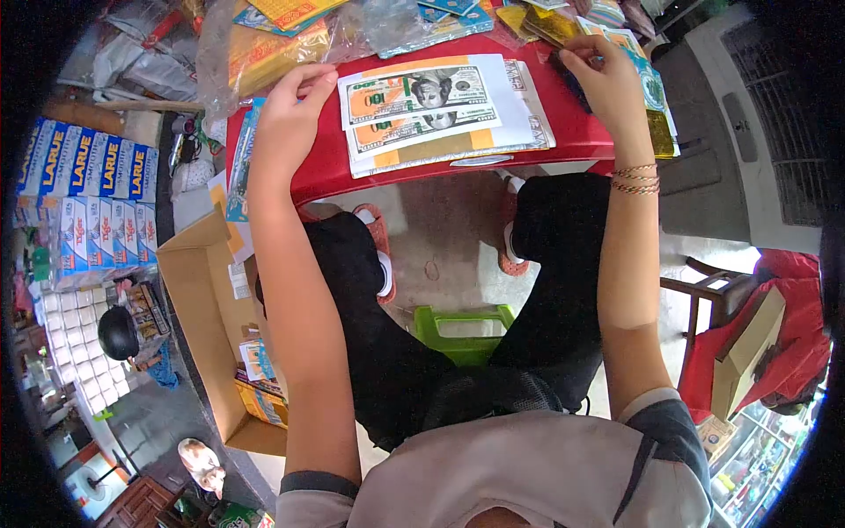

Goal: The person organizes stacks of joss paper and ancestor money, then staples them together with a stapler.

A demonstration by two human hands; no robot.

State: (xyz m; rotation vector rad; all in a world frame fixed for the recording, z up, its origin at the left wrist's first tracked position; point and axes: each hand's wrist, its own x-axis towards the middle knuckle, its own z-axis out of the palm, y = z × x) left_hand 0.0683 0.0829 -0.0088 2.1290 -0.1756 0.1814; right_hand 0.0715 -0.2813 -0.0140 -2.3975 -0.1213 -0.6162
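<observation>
A stack of printed paper notes (422, 99) lies on the red table, with hundred-dollar-style prints, white sheets and an orange band showing. My left hand (299, 106) is just left of the stack, apart from it, with thumb and fingers curled together and nothing visible in them. On the far right side of the table, my right hand (607, 79) has its thumb and fingertips pinched together. A dark thing lies under those fingers, and whether they hold anything is hidden. Beside this hand are blue-and-gold printed papers (653, 92).
The red table (352, 183) holds plastic-wrapped yellow paper packs (282, 53) and blue packs (431, 35) at its back. A cardboard box (198, 326) stands at the left. Under me is a green stool (462, 345). Stacked beer cartons (88, 167) stand further left.
</observation>
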